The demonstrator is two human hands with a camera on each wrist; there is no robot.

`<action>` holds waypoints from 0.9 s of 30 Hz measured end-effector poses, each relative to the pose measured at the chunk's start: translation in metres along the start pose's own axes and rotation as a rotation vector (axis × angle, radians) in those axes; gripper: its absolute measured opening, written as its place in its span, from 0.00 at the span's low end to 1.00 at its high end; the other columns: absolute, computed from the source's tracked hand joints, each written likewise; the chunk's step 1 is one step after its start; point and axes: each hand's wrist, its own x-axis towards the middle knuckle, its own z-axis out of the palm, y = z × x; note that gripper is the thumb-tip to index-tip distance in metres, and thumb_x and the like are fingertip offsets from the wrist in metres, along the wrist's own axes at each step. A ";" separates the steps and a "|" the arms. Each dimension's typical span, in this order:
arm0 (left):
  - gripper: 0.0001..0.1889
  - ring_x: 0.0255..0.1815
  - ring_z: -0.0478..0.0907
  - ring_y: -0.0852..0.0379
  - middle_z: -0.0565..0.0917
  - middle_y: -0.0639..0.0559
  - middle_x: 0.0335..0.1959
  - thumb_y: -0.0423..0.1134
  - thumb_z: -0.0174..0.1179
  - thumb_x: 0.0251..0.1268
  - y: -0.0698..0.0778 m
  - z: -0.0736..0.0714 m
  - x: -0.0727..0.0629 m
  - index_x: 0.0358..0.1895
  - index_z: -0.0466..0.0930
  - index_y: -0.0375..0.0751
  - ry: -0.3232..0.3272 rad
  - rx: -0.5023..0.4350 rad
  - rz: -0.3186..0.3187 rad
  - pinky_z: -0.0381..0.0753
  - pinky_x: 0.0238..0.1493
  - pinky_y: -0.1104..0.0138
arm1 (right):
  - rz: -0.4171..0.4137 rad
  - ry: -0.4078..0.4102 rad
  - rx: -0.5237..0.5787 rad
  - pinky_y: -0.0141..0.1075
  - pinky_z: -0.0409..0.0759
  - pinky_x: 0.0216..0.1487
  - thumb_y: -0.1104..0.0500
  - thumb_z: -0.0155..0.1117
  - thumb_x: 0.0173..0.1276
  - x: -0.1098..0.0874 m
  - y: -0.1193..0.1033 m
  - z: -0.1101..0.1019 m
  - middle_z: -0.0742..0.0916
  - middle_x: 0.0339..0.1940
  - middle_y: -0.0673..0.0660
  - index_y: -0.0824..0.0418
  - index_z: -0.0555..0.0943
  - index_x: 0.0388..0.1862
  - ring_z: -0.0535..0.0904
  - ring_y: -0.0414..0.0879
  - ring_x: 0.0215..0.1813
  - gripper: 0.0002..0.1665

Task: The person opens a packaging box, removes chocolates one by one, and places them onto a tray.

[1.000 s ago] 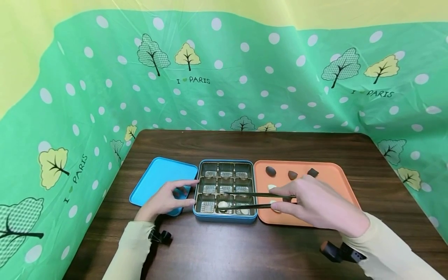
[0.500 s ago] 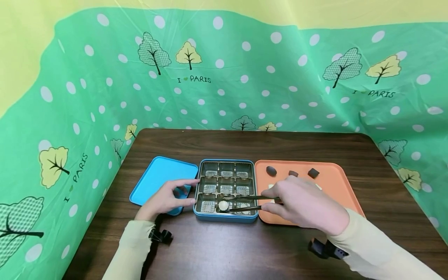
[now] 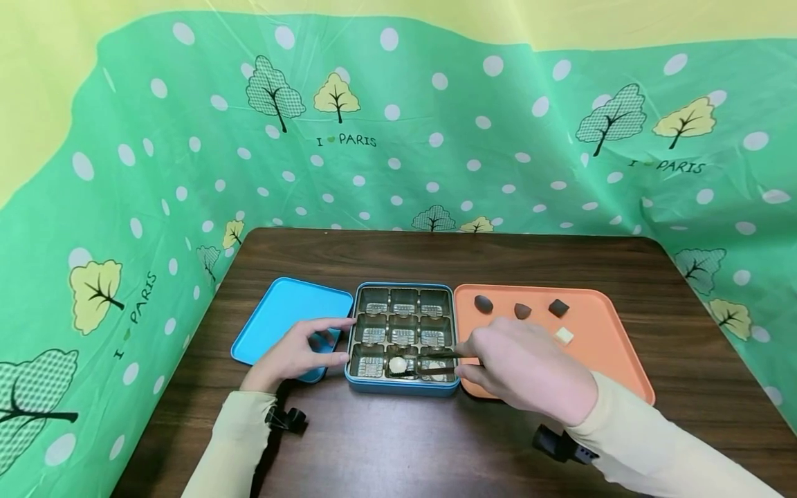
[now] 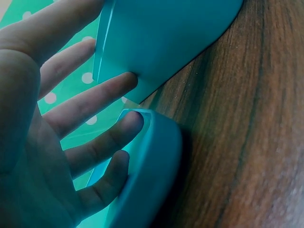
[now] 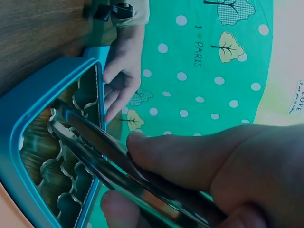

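My right hand (image 3: 529, 366) holds dark tongs (image 5: 102, 156) between thumb and fingers, their tips down in the front row of the blue box (image 3: 401, 389). In the front middle compartment lies a round white chocolate (image 3: 397, 365), with the tong tips close beside it; contact cannot be made out. A pale piece (image 3: 436, 377) shows in the front right compartment, partly behind the tongs. My left hand (image 3: 305, 349) rests thumb and index fingertips against the box's left side. Its fingers are spread and extended in the left wrist view, near the blue lid (image 4: 161, 42).
To the right of the box, an orange tray (image 3: 613, 360) bears several dark chocolates (image 3: 559, 308) and a white square one (image 3: 564, 336). My right hand covers part of this tray. The blue lid lies left of the box on the dark wooden table (image 3: 405, 443).
My right hand has moved left toward the box, and the tongs have tilted more steeply. The white chocolate shows more fully in its compartment. More of the tray is uncovered. The left hand stays still.
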 end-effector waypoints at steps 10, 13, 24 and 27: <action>0.33 0.48 0.81 0.51 0.84 0.54 0.63 0.52 0.77 0.62 0.000 -0.001 0.000 0.72 0.80 0.59 -0.003 -0.005 0.000 0.81 0.52 0.54 | -0.089 0.048 0.032 0.31 0.54 0.17 0.48 0.71 0.74 0.001 0.008 0.004 0.73 0.12 0.39 0.40 0.89 0.34 0.65 0.33 0.11 0.07; 0.33 0.48 0.80 0.51 0.84 0.55 0.63 0.52 0.77 0.62 0.000 0.000 0.000 0.72 0.79 0.59 -0.003 -0.004 0.001 0.81 0.52 0.54 | -0.104 0.069 0.076 0.31 0.55 0.16 0.49 0.71 0.74 0.001 0.012 0.005 0.88 0.23 0.42 0.44 0.93 0.38 0.65 0.32 0.11 0.06; 0.33 0.48 0.80 0.51 0.84 0.54 0.63 0.52 0.76 0.63 -0.003 0.001 0.000 0.72 0.79 0.58 -0.003 -0.010 0.018 0.81 0.50 0.56 | -0.110 0.100 0.133 0.30 0.57 0.15 0.48 0.71 0.74 -0.006 0.025 0.008 0.86 0.24 0.38 0.42 0.92 0.41 0.68 0.29 0.16 0.05; 0.33 0.48 0.80 0.51 0.84 0.54 0.63 0.52 0.76 0.63 -0.003 0.001 0.000 0.72 0.79 0.58 -0.001 -0.013 0.015 0.81 0.50 0.56 | -0.098 0.109 0.146 0.31 0.57 0.15 0.48 0.72 0.73 -0.009 0.028 0.008 0.90 0.34 0.38 0.41 0.93 0.45 0.69 0.29 0.17 0.06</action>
